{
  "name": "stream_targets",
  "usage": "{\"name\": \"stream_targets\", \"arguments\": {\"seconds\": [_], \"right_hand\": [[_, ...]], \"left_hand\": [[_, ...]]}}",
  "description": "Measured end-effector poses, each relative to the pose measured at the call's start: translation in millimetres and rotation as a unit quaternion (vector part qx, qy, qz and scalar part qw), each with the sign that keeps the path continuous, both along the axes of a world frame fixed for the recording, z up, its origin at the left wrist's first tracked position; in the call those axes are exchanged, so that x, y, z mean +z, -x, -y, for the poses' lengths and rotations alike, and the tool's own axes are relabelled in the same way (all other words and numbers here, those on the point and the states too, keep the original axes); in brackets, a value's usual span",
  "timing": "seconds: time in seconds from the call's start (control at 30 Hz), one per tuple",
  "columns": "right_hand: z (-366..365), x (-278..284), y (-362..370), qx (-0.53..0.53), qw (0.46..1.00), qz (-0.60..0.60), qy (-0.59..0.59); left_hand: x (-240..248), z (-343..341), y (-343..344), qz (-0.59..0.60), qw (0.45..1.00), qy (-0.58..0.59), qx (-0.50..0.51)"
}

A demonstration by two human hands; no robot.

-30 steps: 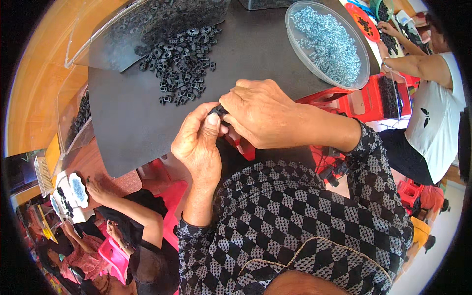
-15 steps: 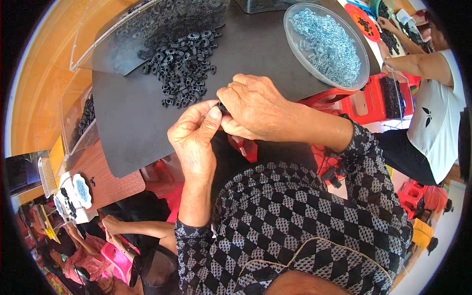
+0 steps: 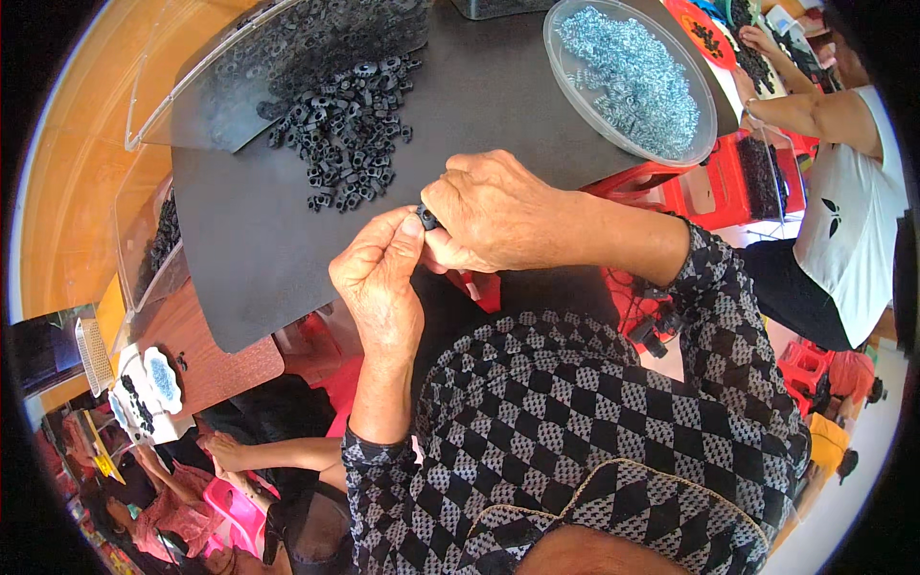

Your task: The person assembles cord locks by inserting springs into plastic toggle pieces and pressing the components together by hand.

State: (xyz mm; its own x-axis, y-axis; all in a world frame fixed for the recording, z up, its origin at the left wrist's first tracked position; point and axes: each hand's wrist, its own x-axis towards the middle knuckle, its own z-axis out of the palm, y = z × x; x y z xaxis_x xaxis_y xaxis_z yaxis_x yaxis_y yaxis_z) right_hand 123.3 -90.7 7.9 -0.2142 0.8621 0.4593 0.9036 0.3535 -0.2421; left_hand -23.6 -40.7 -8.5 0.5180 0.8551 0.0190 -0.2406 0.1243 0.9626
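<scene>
My two hands meet at the near edge of the dark table. Between the thumb and forefinger of my left hand [image 3: 383, 273] is pinched a small black plastic part [image 3: 427, 218]. The fingers of my right hand [image 3: 498, 213] are closed against the same part from the other side and cover much of it. Beyond my hands lies a loose heap of small black plastic pieces [image 3: 350, 144] with holes in them. To the right, a round clear tub [image 3: 704, 144] holds many small bluish metal springs [image 3: 632, 81].
A clear bin [image 3: 158, 120] tips its black pieces onto the table [image 3: 249, 268] at the far left. Another clear box [image 3: 144, 230] stands beside it. A co-worker in a white top [image 3: 853, 249] works at the right; others sit at lower left. Red stools [image 3: 724, 182] stand around.
The view has shifted slightly, moving the table and tub a little up and left. Both hands stay together on the black part, more of which now shows.
</scene>
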Motion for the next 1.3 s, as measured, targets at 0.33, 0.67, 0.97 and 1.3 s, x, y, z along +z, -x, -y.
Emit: {"name": "stream_targets", "arguments": {"seconds": [0.33, 0.67, 0.97, 1.3], "right_hand": [[0.5, 2.6, -8.6, 0.014, 0.999, -0.051, -0.006], [-27.2, 115.4, -90.9, -0.216, 0.966, -0.121, -0.067], [-81.8, 130.8, -182.2, -0.424, 0.898, 0.101, -0.060], [-59.1, 108.0, -156.9, -0.327, 0.918, 0.044, -0.220]], "left_hand": [[5.0, 1.5, 0.7, -0.040, 0.998, 0.019, -0.035], [3.4, -40.6, 36.8, -0.191, 0.927, -0.293, 0.135], [16.2, -93.4, 16.9, -0.276, 0.852, -0.424, 0.137], [11.4, -123.7, -19.3, -0.385, 0.684, -0.605, 0.134]]}}
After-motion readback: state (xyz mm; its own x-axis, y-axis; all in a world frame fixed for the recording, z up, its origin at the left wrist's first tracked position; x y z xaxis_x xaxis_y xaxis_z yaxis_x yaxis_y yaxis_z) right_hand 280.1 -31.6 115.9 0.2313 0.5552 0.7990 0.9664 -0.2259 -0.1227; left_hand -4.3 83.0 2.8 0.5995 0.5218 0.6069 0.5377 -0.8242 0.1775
